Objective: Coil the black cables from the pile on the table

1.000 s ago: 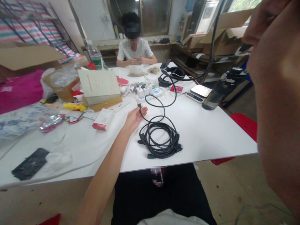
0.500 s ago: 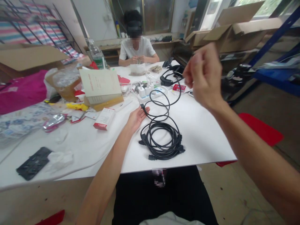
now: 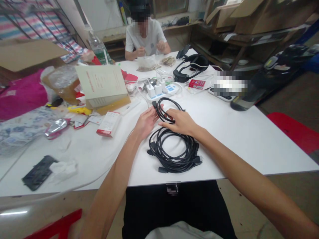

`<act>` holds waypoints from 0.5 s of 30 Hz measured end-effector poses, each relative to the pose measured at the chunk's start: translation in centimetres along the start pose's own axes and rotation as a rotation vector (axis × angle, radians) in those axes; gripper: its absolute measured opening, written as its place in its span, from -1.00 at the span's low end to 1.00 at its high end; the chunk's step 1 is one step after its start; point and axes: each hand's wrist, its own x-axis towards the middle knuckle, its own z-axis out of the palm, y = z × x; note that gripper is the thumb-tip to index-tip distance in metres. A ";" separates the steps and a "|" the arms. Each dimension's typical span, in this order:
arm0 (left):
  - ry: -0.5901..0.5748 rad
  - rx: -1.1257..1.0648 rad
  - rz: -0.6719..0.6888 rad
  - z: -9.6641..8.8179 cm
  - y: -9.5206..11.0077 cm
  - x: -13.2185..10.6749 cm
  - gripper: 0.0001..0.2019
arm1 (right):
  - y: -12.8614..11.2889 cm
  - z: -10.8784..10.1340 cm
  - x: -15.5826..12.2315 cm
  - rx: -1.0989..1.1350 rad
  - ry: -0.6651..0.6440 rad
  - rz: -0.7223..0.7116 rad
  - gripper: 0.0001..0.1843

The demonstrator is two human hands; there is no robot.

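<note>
A black cable [image 3: 170, 99] is wound into a small loop between my two hands, beyond a larger coil of black cables [image 3: 171, 170] near the table's front edge. My left hand [image 3: 146, 122] grips the loop's left side, palm turned up, with a dark plug [image 3: 155, 104] showing above its fingers. From the right, my right hand [image 3: 183, 122] comes over the near side of the loop, fingers curled onto the cable and thumb pointing left. Several plug ends stick out around the larger coil.
Behind the loop is a power strip [image 3: 171, 88] with white chargers. A headset [image 3: 180, 76], a red box [image 3: 197, 84] and a dark bottle [image 3: 259, 83] stand to the right. A booklet [image 3: 102, 79] and red-white box [image 3: 109, 123] lie left. Another person [image 3: 144, 36] sits opposite.
My right hand has come down from high on the right to the cable loop. The trailing cable end is drawn in, and the loop is now smaller and neater.
</note>
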 end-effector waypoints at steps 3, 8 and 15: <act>-0.072 0.025 0.026 0.8 0.2 -0.4 -0.73 | 0.2 0.2 -0.4 -0.016 0.003 0.001 -0.44; -0.164 0.161 0.010 1.9 0.3 -1.6 -0.53 | 0.8 0.4 -0.8 0.079 0.041 -0.027 -0.47; -0.275 0.314 0.005 1.3 0.0 -2.0 -0.20 | 1.5 1.0 -0.8 0.187 0.080 -0.119 -0.54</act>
